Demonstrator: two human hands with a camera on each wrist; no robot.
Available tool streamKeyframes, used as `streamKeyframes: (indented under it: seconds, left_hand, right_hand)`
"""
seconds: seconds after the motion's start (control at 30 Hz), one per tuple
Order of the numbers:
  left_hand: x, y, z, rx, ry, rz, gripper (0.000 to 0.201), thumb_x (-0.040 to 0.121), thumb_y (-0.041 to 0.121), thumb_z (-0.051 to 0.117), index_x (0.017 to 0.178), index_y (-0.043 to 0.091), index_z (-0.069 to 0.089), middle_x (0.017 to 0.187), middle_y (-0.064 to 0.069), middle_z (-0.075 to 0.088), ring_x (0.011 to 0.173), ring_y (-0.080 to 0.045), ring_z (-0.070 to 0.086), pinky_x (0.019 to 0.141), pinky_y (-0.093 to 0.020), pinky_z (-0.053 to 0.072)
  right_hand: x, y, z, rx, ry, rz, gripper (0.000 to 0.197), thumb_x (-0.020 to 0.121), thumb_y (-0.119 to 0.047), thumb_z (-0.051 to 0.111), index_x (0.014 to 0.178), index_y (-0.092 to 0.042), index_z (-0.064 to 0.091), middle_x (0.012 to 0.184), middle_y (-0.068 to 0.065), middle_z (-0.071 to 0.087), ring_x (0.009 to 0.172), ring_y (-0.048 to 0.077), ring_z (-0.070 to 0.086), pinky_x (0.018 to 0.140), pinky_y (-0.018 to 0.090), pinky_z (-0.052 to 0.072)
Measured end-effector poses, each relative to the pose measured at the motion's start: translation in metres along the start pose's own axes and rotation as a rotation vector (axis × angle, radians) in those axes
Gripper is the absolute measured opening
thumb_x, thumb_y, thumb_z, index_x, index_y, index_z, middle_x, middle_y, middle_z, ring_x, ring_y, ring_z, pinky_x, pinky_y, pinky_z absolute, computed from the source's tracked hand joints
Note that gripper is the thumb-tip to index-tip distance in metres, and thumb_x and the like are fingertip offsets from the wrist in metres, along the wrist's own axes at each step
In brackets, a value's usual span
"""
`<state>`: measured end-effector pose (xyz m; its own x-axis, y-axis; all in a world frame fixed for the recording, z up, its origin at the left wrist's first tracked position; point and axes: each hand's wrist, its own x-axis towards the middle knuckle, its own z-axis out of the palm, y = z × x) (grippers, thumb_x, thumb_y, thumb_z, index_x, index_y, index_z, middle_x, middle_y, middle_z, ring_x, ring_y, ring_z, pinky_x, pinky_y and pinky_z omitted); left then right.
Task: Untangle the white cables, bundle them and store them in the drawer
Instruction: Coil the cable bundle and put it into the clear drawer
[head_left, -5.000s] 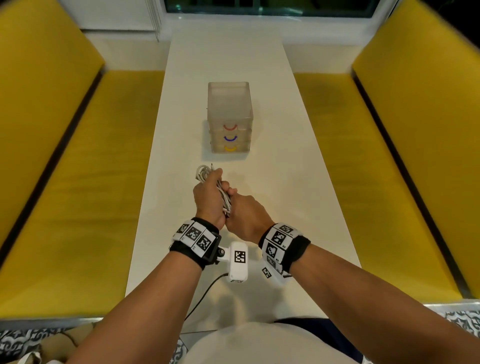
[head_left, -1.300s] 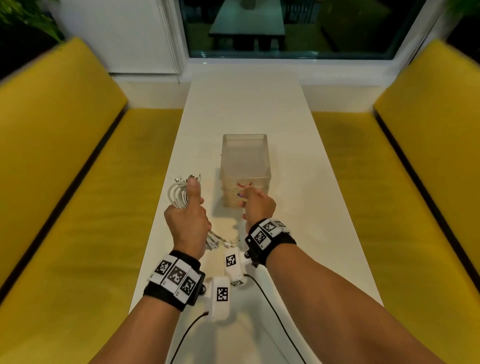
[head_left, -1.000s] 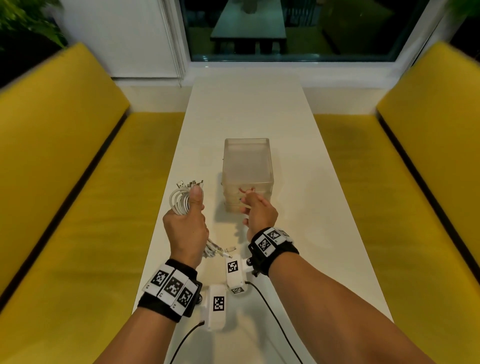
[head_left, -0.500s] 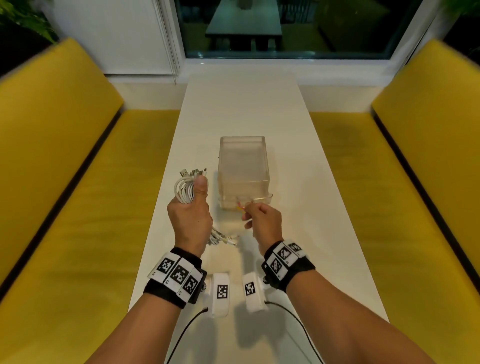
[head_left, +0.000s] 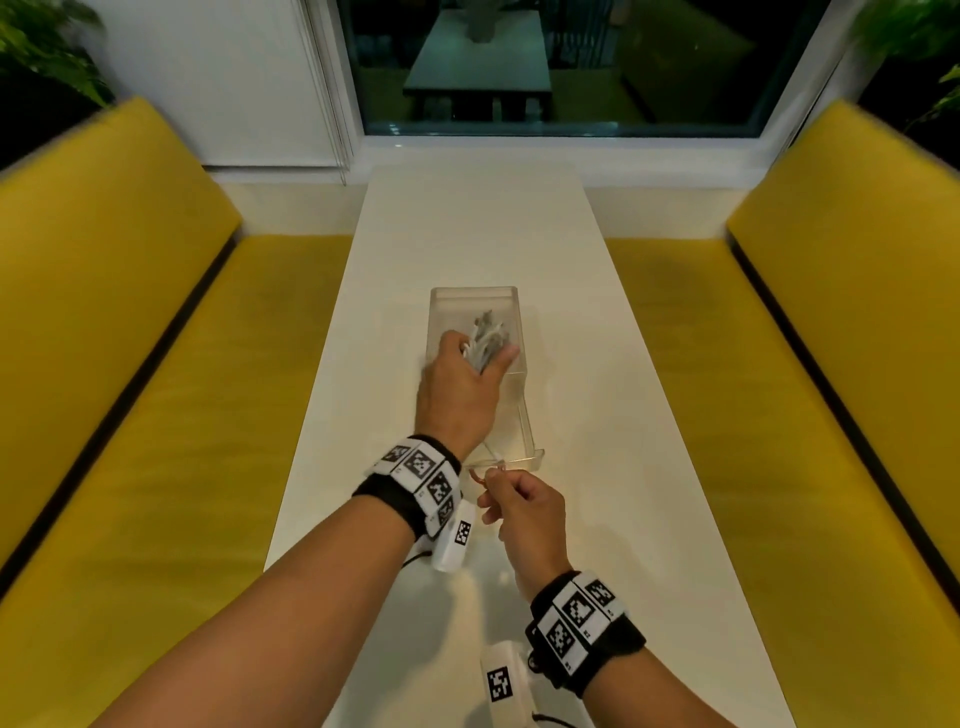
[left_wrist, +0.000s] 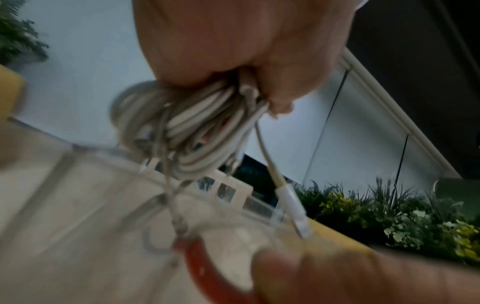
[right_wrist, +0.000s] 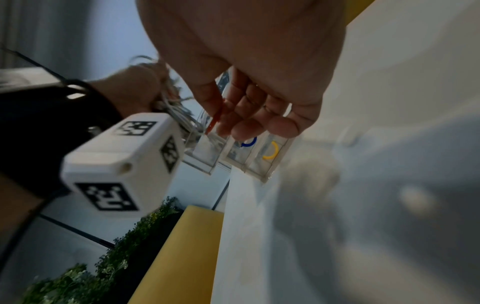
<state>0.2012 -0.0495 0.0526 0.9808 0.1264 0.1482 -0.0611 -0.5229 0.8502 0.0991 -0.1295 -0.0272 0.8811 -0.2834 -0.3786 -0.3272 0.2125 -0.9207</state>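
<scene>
— Cables first: where's the white cable bundle (head_left: 485, 343)?

— Coiled in my left hand (head_left: 457, 389), fingers and thumb wrapped round it. I'm holding it over the top of the clear drawer unit (head_left: 475, 306), toward its far end; loose plug ends dangle below the coil in the left wrist view.

— And your right hand (head_left: 524, 512)?

— Nearer me, fingertips pinching the red handle (left_wrist: 207, 265) of the top drawer (head_left: 524, 436), which is pulled out toward me across the white table (head_left: 649, 467).

— So which way does the bundle have to go?

— Toward me and down, I'd say. The open tray lies between my two hands, its long axis running straight from the unit to my right hand. The bundle sits beyond the tray's open part, so the left hand is the one to carry it in.

— Any worry?

— The hanging plugs could catch on the drawer's rim.
</scene>
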Motion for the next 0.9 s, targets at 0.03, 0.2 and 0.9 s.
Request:
streamKeyframes:
  seconds: [0.03,0.2,0.9]
  left_hand:
    - [0.001,-0.003,0.006,0.079,-0.040,-0.040,0.049,0.089,0.062,0.061,0.110,0.019,0.049,0.087,-0.001,0.068,0.068,-0.020,0.064,0.058,-0.036,0.054]
    - [-0.006,-0.004,0.029,0.422,-0.156,-0.037,0.042,0.099,0.042,0.053,0.126,0.013,0.037,0.102,-0.013,0.068,0.084,-0.036,0.067,0.066,-0.039,0.051]
    - [0.032,0.029,-0.010,0.699,-0.674,-0.023,0.013,0.098,0.019,0.054,0.099,0.007,0.059,0.086,-0.005,0.061,0.075,-0.021,0.059,0.051,-0.025,0.039]
  right_hand:
    - [0.000,-0.001,0.000,-0.002,0.001,0.000,0.020,0.092,-0.015,0.067,0.077,-0.007,0.075,0.066,0.007,0.068,0.056,0.013,0.057,0.050,0.016,0.043]
    - [-0.001,-0.006,0.001,-0.001,-0.015,0.008,0.025,0.093,-0.013,0.064,0.069,-0.007,0.068,0.063,0.007,0.067,0.055,0.012,0.056,0.053,0.024,0.044]
    - [0.002,-0.010,0.003,0.033,-0.003,0.023,0.018,0.096,-0.017,0.066,0.082,-0.008,0.073,0.068,0.009,0.073,0.060,0.016,0.064,0.055,0.024,0.047]
